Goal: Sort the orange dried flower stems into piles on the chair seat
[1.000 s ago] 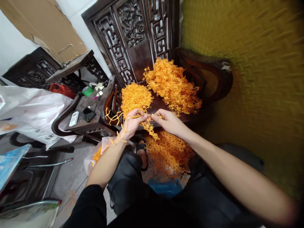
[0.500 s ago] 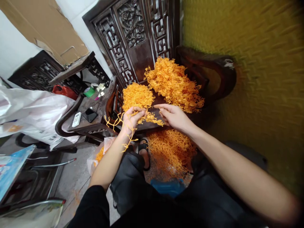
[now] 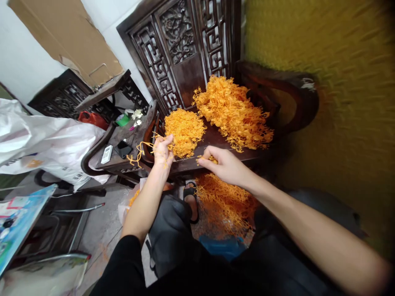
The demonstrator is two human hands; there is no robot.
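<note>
My left hand (image 3: 163, 151) is closed on thin, branching orange plastic stems (image 3: 141, 153), which stick out to the left of it. Pinched in the fingers of my right hand (image 3: 219, 163) are small orange pieces (image 3: 199, 158), partly hidden by the fingers. Just beyond my left hand, a low mound of small orange pieces (image 3: 184, 129) lies on the dark wooden chair seat (image 3: 212, 133). A larger, bushier orange heap (image 3: 233, 113) rests to its right. Below the seat's front edge, a tangle of orange stems (image 3: 224, 201) lies between my legs.
A blue plastic container (image 3: 222, 246) is under the stem tangle. The carved chair back (image 3: 182, 49) rises behind the heaps, with a curved armrest (image 3: 304, 98) at right. On the left side table are a phone (image 3: 124, 149), a white remote (image 3: 106, 154) and green tape (image 3: 122, 119).
My hands have moved apart; the left has gone left with its stems. My right hand has shifted slightly down and now shows orange pieces in its fingers. The view has shifted a little.
</note>
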